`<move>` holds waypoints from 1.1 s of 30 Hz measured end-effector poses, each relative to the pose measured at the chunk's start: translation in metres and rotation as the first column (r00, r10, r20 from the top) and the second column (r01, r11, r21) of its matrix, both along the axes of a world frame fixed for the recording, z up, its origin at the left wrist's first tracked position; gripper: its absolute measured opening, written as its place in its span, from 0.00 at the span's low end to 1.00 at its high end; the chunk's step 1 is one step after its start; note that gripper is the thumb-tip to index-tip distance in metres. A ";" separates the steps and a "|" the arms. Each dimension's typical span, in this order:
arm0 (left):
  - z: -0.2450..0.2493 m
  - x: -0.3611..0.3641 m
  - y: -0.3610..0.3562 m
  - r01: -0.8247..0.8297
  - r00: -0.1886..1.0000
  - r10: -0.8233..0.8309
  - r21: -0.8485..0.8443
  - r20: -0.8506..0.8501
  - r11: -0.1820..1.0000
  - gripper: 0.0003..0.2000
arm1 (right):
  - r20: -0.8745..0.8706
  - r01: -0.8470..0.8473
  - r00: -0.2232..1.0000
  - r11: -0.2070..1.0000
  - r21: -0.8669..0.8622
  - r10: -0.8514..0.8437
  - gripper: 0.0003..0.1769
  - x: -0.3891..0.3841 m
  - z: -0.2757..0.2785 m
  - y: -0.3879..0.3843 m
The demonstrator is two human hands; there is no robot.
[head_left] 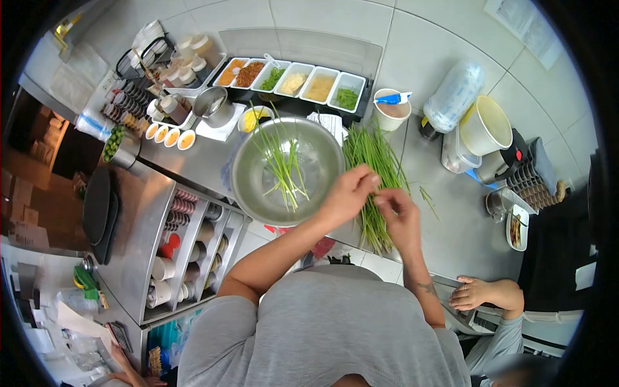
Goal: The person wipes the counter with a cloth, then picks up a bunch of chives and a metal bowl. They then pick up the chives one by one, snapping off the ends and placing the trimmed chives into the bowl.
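Observation:
A long heap of green chives lies on the steel counter, and both my hands are above it. My left hand is closed, its fingertips pinched together over the pile. Just to the right, my right hand is also closed in a pinch, its fingertips close to the left ones. Whatever is between the fingers is too small to make out. Left of the heap stands a large steel bowl; loose chives lie in it, some reaching over its far rim.
White tubs of toppings line the back. A small yellow-filled bowl and steel pot stand left, halved eggs beyond. A white bucket stands behind the chives. Another person's hand rests at the right counter edge; another person's arm shows lower left.

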State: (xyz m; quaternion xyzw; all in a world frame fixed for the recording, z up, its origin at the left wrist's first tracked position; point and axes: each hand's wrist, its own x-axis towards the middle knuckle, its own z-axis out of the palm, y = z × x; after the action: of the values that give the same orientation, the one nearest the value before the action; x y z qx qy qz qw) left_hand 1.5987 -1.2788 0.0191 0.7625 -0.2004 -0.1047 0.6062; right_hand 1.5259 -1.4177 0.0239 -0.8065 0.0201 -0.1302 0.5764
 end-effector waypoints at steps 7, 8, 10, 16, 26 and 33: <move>-0.001 0.038 0.100 -0.401 0.916 0.317 0.558 0.245 0.727 0.13 | -0.182 0.068 0.976 0.965 -0.254 -0.117 0.08 0.005 -0.011 -0.034; -0.007 0.035 0.106 -0.478 0.878 0.329 0.588 0.349 0.653 0.12 | -0.176 0.052 0.978 0.948 -0.314 -0.113 0.08 0.002 -0.019 -0.037; -0.014 0.026 0.106 -0.493 0.861 0.303 0.523 0.409 0.696 0.11 | -0.163 0.020 0.982 0.903 -0.429 -0.099 0.09 -0.004 -0.036 -0.038; -0.006 -0.024 0.030 0.074 0.925 -0.209 0.388 0.318 0.919 0.08 | -0.222 0.112 0.946 0.877 -0.467 -0.238 0.10 0.001 -0.065 -0.041; -0.061 -0.018 -0.013 0.071 0.989 -0.099 0.221 0.114 0.973 0.10 | -0.448 0.182 0.884 0.785 0.591 0.132 0.08 -0.016 -0.015 -0.067; -0.030 -0.019 -0.021 0.165 0.882 -0.238 -0.208 -0.406 0.964 0.09 | -0.387 0.021 0.889 0.821 0.571 0.246 0.08 -0.027 -0.016 -0.043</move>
State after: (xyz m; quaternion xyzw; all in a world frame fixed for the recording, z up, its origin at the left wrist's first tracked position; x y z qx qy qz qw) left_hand 1.5794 -1.2995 -0.0111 0.6422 -0.1492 -0.3148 0.6828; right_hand 1.4992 -1.4602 0.0078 -0.6094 0.1391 0.1042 0.7736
